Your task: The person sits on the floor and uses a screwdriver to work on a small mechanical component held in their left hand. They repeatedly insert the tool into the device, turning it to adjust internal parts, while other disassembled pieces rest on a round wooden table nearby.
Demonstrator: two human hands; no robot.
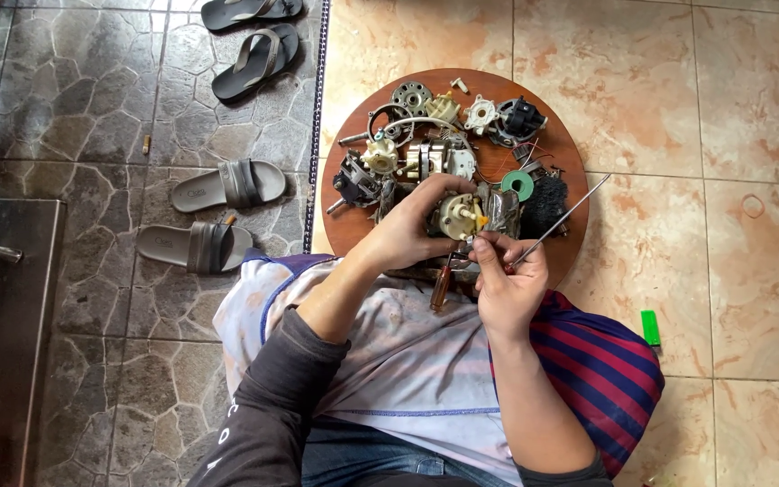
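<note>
Motor part (458, 216), gripped by left hand (412, 230), crowds among tray (353, 230) parts; right hand (505, 284) pinches rod (559, 222).

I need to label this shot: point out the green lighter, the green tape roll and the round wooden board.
green lighter (650, 327), head view, middle of its body
green tape roll (517, 185), head view, its ring
round wooden board (353, 236), head view, bare lower-left rim

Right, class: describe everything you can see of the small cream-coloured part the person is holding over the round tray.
The cream part is a small, rounded mechanical piece, plastic by its look, with a yellow bit at its right side. The left hand wraps it from the left and holds it above the near edge of the round brown tray. The right hand, gripping a thin metal rod, meets it from below right. Its underside is hidden.
</note>
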